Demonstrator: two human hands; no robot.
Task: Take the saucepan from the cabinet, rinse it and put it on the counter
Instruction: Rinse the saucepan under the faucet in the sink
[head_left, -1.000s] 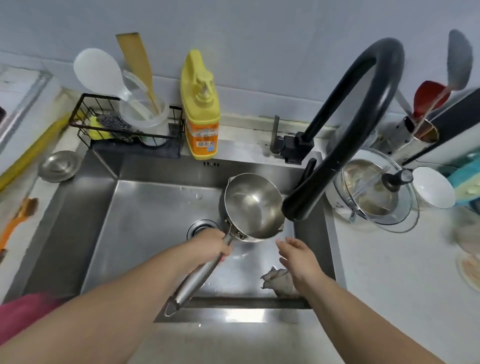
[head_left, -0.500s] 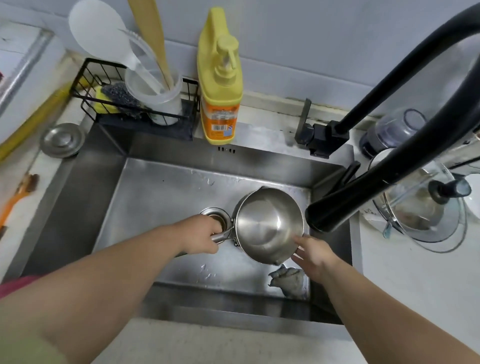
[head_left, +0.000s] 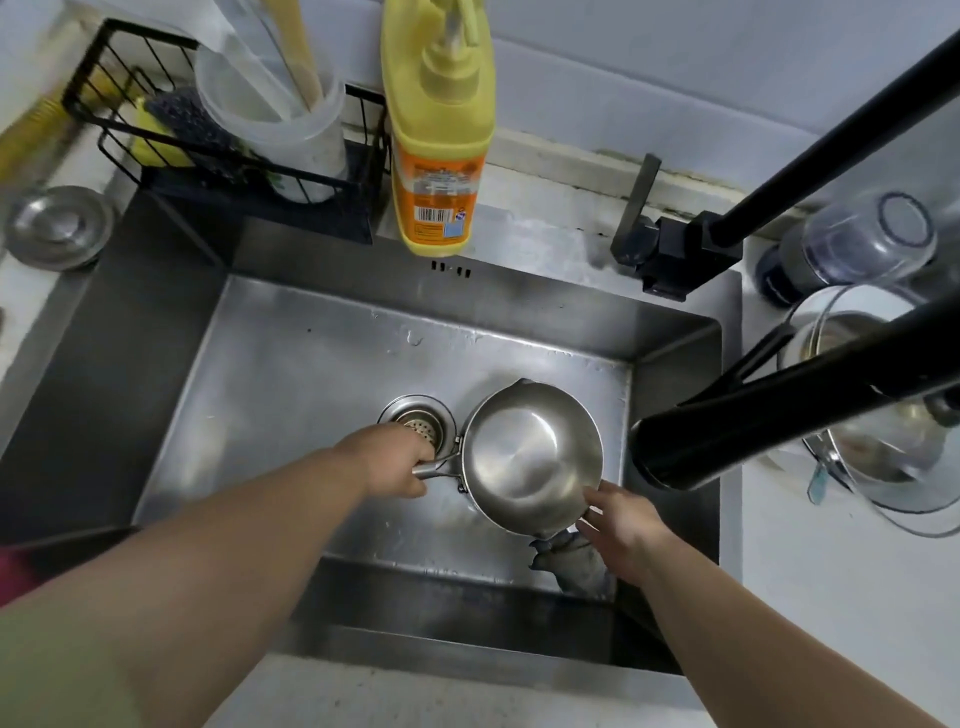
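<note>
- The saucepan (head_left: 532, 457) was inside the sink (head_left: 291, 374), tilted, its open side facing up and toward the camera, just right of the drain (head_left: 418, 423).
- The left hand (head_left: 395, 462) was closed around the saucepan's handle.
- The right hand (head_left: 621, 525) had its fingers spread, fingertips touching the saucepan's near rim.
- A grey rag (head_left: 571, 564) lay on the sink floor beneath that hand.
- The black faucet (head_left: 727, 436) spout hung just right of the saucepan.
</note>
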